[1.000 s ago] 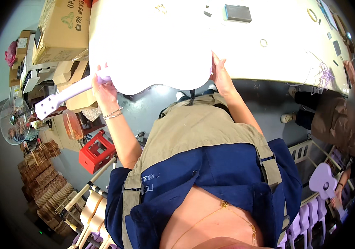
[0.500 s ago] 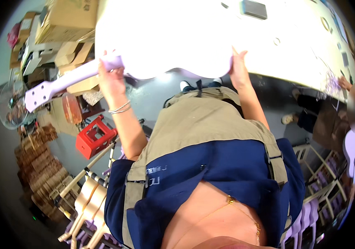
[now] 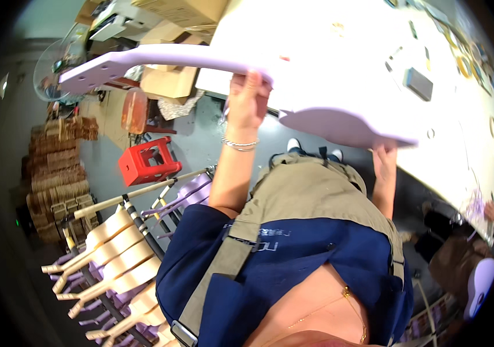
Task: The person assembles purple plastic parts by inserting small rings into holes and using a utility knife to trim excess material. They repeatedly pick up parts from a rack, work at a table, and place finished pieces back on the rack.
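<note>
While left hand (image 3: 249,99) and right hand (image 3: 384,165) grip a lilac guitar (image 3: 339,128), its colour looks done, its headstock (image 3: 93,70) at ten o'clock pegless.

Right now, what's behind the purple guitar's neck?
Cardboard boxes show beyond the neck, and part of a fan beyond its far end. Whatever lies directly behind the neck, and behind the left hand holding it, is covered.

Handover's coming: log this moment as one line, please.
left hand: holds lilac guitar neck | right hand: touches guitar body, far end | red stool: on floor
</note>
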`<action>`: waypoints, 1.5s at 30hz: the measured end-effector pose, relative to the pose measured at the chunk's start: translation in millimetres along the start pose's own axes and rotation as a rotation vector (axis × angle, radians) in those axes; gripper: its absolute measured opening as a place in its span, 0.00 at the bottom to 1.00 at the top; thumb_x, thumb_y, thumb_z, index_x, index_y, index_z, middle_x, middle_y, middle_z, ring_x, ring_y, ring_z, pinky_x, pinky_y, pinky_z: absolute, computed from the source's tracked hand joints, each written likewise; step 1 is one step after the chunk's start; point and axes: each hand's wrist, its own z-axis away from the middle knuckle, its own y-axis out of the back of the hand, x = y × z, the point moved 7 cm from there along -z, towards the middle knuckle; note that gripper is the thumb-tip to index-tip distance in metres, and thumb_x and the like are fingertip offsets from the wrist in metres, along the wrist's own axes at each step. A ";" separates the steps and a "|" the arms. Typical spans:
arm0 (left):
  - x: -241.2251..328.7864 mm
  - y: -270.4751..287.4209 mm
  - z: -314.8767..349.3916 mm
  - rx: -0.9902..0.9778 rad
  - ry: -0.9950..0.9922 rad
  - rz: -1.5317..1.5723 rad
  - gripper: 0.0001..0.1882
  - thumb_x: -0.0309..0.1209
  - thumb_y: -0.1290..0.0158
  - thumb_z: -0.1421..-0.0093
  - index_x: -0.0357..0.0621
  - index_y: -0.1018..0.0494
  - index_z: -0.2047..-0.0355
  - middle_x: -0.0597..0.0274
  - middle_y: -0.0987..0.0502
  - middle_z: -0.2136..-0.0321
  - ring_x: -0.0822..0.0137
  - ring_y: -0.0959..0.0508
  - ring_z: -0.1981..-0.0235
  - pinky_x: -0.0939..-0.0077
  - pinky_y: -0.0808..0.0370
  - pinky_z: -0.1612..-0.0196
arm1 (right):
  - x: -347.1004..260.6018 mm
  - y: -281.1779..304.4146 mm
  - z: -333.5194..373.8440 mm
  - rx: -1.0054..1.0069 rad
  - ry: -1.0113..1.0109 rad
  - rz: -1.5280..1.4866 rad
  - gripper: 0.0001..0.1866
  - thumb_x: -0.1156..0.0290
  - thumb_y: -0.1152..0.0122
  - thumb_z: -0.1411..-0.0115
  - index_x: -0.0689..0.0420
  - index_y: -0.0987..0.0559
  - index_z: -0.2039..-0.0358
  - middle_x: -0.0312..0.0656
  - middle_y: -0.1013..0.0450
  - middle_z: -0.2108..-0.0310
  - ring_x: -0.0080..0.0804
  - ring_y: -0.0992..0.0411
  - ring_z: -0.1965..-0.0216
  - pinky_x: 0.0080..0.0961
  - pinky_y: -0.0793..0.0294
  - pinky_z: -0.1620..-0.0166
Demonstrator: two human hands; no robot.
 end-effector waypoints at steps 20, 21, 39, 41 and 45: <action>4.1 -40.8 2.5 -0.114 -0.025 -0.267 0.30 0.46 0.71 0.36 0.51 0.65 0.38 0.48 0.34 0.50 0.66 0.25 0.59 0.76 0.24 0.62 | -53.5 -49.9 2.1 0.180 -0.049 -0.226 0.37 0.41 0.78 0.40 0.57 0.52 0.39 0.42 0.51 0.39 0.39 0.51 0.39 0.35 0.50 0.40; 6.8 -43.1 2.4 -0.102 -0.031 -0.282 0.31 0.49 0.74 0.36 0.50 0.65 0.38 0.47 0.35 0.49 0.67 0.24 0.61 0.77 0.24 0.63 | -53.4 -50.6 0.5 0.136 -0.041 -0.229 0.36 0.42 0.78 0.39 0.57 0.52 0.39 0.43 0.51 0.39 0.39 0.51 0.40 0.35 0.50 0.40; 12.2 -50.8 9.1 -0.106 0.010 -0.340 0.33 0.52 0.76 0.37 0.47 0.63 0.38 0.51 0.36 0.48 0.69 0.24 0.64 0.76 0.26 0.60 | -53.5 -64.6 -10.9 -0.010 -0.055 -0.178 0.32 0.48 0.77 0.36 0.61 0.47 0.42 0.45 0.45 0.43 0.38 0.45 0.43 0.33 0.48 0.41; 13.6 -51.8 8.7 -0.100 0.017 -0.339 0.33 0.52 0.75 0.38 0.48 0.63 0.38 0.50 0.36 0.48 0.69 0.24 0.63 0.76 0.26 0.59 | -53.0 -65.1 -10.9 -0.007 -0.059 -0.178 0.32 0.48 0.77 0.36 0.61 0.47 0.42 0.45 0.45 0.43 0.38 0.45 0.43 0.33 0.48 0.41; 12.3 -54.2 8.3 -0.098 0.020 -0.319 0.34 0.53 0.75 0.38 0.48 0.64 0.38 0.49 0.36 0.48 0.68 0.24 0.63 0.76 0.26 0.59 | -52.0 -62.8 -10.7 -0.003 -0.063 -0.177 0.32 0.49 0.77 0.36 0.61 0.47 0.42 0.45 0.45 0.43 0.38 0.45 0.43 0.33 0.47 0.41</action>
